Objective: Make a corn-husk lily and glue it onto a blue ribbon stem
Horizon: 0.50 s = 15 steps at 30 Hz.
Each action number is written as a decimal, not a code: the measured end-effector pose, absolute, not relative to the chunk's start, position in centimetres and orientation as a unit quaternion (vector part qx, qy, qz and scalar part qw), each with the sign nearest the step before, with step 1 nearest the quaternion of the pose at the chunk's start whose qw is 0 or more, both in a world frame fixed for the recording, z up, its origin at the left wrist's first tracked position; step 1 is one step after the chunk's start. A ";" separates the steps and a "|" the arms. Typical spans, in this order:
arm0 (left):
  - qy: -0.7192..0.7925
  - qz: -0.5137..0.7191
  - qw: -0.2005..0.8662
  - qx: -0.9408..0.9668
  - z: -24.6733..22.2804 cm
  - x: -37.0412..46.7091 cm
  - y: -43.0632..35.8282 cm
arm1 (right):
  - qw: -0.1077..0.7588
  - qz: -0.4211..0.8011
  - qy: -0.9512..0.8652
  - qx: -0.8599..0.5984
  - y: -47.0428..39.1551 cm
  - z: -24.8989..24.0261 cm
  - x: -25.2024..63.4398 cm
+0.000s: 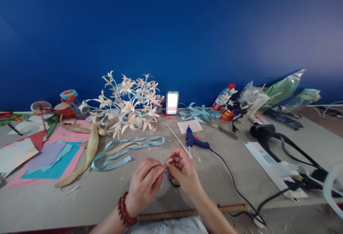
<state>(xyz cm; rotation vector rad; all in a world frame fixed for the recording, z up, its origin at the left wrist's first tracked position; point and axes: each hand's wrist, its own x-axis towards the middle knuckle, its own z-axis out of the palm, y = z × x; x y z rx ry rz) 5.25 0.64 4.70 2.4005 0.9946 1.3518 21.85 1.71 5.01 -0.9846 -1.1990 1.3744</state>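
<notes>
My left hand (147, 178), with a dark red bead bracelet (124, 210) at its wrist, is closed in a pinch. Its fingertips meet those of my right hand (183, 171) over the table. Between them shows a small pale strip of husk (169, 160), mostly covered by the fingers. A black ring (174, 182), perhaps a scissor handle, lies partly hidden under my hands. Beyond them stands a bunch of cream husk flowers (130, 93) on light blue stems. Light blue ribbon (111, 166) lies ahead of my left hand, and a blue glue gun (194, 139) ahead of my right.
Dried husks (92, 148) and coloured paper sheets (50, 164) lie on the left. A thin stick (178, 139), a white card (189, 126) and wires (222, 130) are farther back. A power strip (276, 169) with cords is on the right. A bottle (222, 96) leans near the blue wall.
</notes>
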 end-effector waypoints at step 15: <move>0.363 0.434 0.149 0.811 4.8 5.3 1.2 | 0.470 0.543 -0.530 -0.450 1.7 4.1 22.1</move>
